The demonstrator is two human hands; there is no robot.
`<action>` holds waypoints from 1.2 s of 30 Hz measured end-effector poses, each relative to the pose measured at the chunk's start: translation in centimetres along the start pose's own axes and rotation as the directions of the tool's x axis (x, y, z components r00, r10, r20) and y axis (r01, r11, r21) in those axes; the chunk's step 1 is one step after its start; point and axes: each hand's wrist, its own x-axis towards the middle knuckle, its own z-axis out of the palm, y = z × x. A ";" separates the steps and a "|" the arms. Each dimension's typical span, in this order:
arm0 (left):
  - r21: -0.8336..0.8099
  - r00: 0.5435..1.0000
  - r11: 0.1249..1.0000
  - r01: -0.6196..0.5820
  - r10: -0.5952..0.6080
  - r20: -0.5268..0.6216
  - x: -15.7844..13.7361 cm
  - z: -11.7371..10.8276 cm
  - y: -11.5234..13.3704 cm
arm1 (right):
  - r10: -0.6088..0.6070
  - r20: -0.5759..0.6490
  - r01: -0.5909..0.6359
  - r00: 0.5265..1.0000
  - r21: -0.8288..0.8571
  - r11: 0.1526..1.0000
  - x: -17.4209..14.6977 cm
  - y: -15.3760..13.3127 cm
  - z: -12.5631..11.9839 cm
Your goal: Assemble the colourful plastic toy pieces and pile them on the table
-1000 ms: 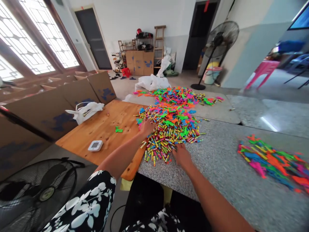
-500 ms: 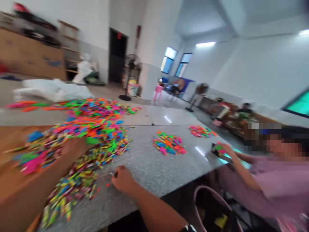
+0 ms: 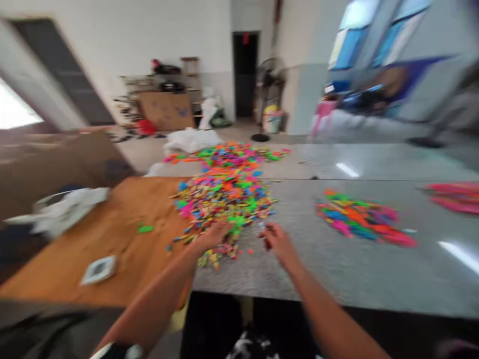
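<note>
A grey speckled desk point(image 3: 307, 269) stretches before a seated person, meeting an orange-brown wooden desk point(image 3: 134, 249) on the left. Beyond the wooden one stands a brown cardboard wall point(image 3: 82, 159); a pedestal fan point(image 3: 271, 75) rises on the floor at the back of the room.

Across the join of the two surfaces spreads the main heap point(image 3: 228, 192) of small plastic pieces in pink, orange, green, blue and yellow, its far end reaching a white sack point(image 3: 191, 140). A white plastic bag point(image 3: 71, 212) sits by the left edge of the wooden desk. To the right, well apart from the heap, lies a smaller multicoloured batch point(image 3: 361, 219), with a pink-red batch point(image 3: 454, 197) farther right.

The person's left hand point(image 3: 219, 233) rests at the near side of the heap, beside a bright green piece point(image 3: 236, 223); blur hides whether its grip closes on anything. The right hand point(image 3: 279, 242) hovers just right of the heap with fingers curled, a pale speck point(image 3: 261, 226) near the tips; whether its grip holds it cannot be told.

A white device point(image 3: 99, 269) and a small green part point(image 3: 145, 229) lie on the wooden desk. Smallest is an orange-red bit point(image 3: 250, 252) between the hands.
</note>
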 end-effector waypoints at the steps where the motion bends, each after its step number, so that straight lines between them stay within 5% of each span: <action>1: 0.076 0.998 0.996 0.039 -0.042 0.039 -1.6 -2.6 0.5 | -0.062 0.008 0.061 0.998 0.061 0.996 0.6 0.3 0.0; 3: 0.210 0.965 0.970 0.119 -0.163 0.204 -3.9 -5.2 1.2 | -0.130 0.074 0.118 0.989 0.144 0.983 1.1 0.8 0.3; 5: 0.313 0.911 0.940 0.134 -0.242 0.335 -4.9 -5.3 1.7 | -0.176 0.128 0.150 0.976 0.188 0.971 0.5 0.7 0.6; 9: 0.511 0.868 0.858 -0.051 -0.215 0.448 -4.9 -4.1 2.7 | -0.223 0.182 0.190 0.958 0.182 0.965 -0.6 -0.2 1.1; 14: 0.541 0.801 0.810 -0.225 -0.162 0.576 -4.6 -4.2 3.9 | -0.225 0.252 0.189 0.941 0.160 0.969 -0.3 0.2 1.3; 23: 0.645 0.779 0.711 -0.280 -0.224 0.585 -4.1 -3.8 4.2 | -0.173 0.323 0.115 0.930 0.191 0.975 -0.5 1.1 0.6; 32: 0.672 0.779 0.705 -0.225 -0.284 0.559 -4.2 -3.3 4.9 | -0.230 0.338 0.275 0.913 -0.092 0.957 -1.0 -0.1 -1.0; 36: 0.669 0.750 0.702 -0.244 -0.301 0.589 -3.9 -3.5 4.7 | -0.177 0.444 0.266 0.879 -0.145 0.953 -1.4 -0.6 -1.7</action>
